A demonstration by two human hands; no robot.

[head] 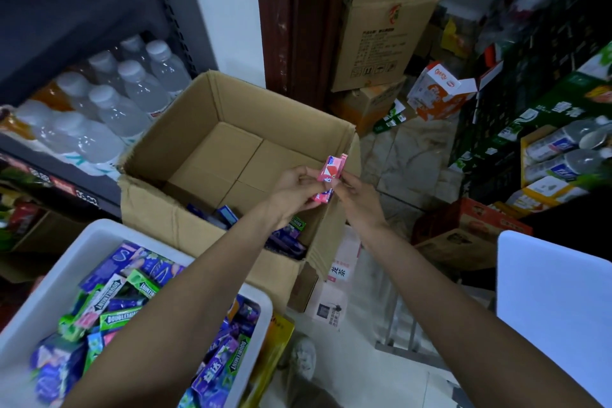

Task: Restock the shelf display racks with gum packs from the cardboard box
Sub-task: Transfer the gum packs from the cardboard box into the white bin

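Note:
An open cardboard box (185,156) stands on the floor ahead, mostly bare inside, with a few blue and purple gum packs (284,242) at its near side. Above the box's right edge, my left hand (294,189) and my right hand (356,194) together pinch pink gum packs (331,172), one upright and another lower between the hands. A white bin (82,248) at the lower left is piled with several green, purple and blue gum packs (116,305).
A dark shelf with clear bottles (109,103) runs along the left. Stacked cartons (381,43) stand behind the box by a brown door frame. Drink crates and bottles (563,149) crowd the right. A white panel (556,308) sits at the right foreground.

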